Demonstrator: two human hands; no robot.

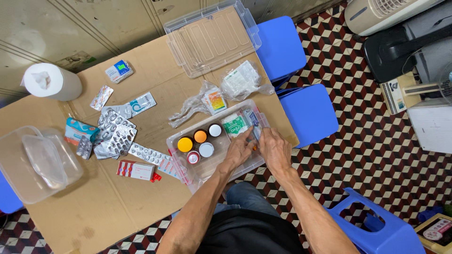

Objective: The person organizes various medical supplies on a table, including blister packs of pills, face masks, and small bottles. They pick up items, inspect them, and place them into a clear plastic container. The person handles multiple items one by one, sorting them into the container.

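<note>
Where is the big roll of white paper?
In the head view, the white paper roll stands at the far left of the cardboard sheet, beyond the clear plastic tub and left of the blister packs.

An open storage box is set on the near right part of the surface. In it, five bottles are grouped at its left; packets lie at its right, where both hands are placed. Behind the box lie plastic bags and, farther back, a lid. Left of the box, blister strips are spread; far left stands a paper roll.
</note>
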